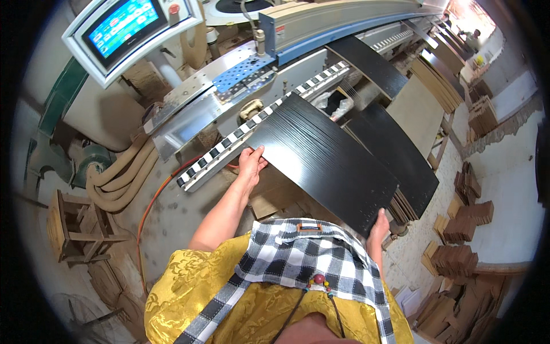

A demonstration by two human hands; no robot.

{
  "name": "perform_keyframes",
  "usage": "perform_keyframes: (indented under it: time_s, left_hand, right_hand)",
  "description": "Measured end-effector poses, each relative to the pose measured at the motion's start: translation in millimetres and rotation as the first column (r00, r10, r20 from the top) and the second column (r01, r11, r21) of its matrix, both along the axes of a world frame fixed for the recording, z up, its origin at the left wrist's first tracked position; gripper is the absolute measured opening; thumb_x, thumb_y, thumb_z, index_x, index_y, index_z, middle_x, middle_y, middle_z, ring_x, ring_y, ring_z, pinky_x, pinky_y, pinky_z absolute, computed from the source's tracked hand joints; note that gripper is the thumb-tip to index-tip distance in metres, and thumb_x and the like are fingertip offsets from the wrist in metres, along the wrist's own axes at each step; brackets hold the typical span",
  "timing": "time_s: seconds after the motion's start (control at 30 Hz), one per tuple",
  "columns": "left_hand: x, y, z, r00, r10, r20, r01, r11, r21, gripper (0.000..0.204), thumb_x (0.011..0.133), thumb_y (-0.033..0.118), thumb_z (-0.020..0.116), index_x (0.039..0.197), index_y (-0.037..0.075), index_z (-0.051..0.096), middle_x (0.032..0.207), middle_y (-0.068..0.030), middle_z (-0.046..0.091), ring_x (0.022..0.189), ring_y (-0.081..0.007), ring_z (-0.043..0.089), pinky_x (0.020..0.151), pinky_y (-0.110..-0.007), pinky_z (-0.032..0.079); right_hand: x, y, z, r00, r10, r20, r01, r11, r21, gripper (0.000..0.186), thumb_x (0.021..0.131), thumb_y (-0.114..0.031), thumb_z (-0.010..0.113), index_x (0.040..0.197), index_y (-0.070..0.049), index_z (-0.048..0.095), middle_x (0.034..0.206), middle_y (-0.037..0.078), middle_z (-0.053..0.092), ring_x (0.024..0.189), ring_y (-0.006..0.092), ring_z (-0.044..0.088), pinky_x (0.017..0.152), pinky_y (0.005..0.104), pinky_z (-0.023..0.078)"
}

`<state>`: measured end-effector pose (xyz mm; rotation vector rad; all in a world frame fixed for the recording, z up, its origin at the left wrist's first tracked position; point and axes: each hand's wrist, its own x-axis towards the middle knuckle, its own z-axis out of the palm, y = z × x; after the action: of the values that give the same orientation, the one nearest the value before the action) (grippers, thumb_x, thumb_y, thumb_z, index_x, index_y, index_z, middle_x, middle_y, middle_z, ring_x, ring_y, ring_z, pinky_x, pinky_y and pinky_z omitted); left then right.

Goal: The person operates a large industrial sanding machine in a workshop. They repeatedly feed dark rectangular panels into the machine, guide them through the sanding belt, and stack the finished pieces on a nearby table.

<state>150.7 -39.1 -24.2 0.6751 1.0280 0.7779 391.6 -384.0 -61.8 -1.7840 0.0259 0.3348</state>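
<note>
A black wood-grain board [321, 157] is held between my two hands, tilted in front of my body. My left hand [251, 162] grips its near left corner, thumb on the top face. At the near right end my right hand [379, 227] clasps the edge, its thumb showing and the other fingers mostly hidden. The board's far left edge lies at the black-and-white roller track [240, 131] of a long machine. Beside the board, to the right, is a stack of similar black panels [395, 155].
A control screen [126, 28] stands at the upper left, near a blue perforated plate [243, 73]. An orange hose [150, 209] crosses the floor at left, by a wooden stool [80, 226]. Several piles of brown boards [458, 229] line the right wall. A person [472, 37] is far back.
</note>
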Motion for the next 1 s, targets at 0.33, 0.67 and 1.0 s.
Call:
perform_keyframes:
  time_s: [0.33,0.67,1.0]
  left_hand:
    - [-61,-2,-14,1.0,-0.01,0.013,0.011,0.999,-0.051,0.012,0.082,0.023,0.057,0.087,0.013,0.053,0.077,0.0024,0.058,0.061,-0.0071,0.055,0.055,-0.021,0.046]
    - [-110,-25,-5,0.987,-0.072,-0.144,0.069,0.997,-0.026,0.026,0.087,0.035,0.047,0.078,0.01,0.05,0.066,-0.0021,0.055,0.056,-0.0107,0.054,0.052,-0.023,0.045]
    - [-103,-17,-13,0.978,-0.05,-0.201,0.054,0.998,0.013,0.033,0.087,0.037,0.044,0.071,0.009,0.049,0.058,-0.0043,0.054,0.048,-0.0118,0.053,0.046,-0.023,0.044]
  right_hand:
    - [-99,123,16,0.782,0.598,-0.175,-0.527,0.785,0.326,0.028,0.089,-0.028,0.044,0.077,-0.003,0.051,0.064,0.002,0.051,0.055,0.0112,0.05,0.053,0.0242,0.042]
    - [-136,154,43,0.321,0.93,-0.179,-0.876,0.363,0.318,0.037,0.091,-0.032,0.036,0.075,-0.002,0.051,0.068,0.012,0.061,0.059,0.0148,0.054,0.061,0.0261,0.045]
    - [-117,139,35,0.425,0.883,-0.198,-0.86,0.462,0.216,0.042,0.092,-0.034,0.035,0.092,0.004,0.055,0.071,0.012,0.061,0.059,0.0152,0.055,0.06,0.0265,0.046]
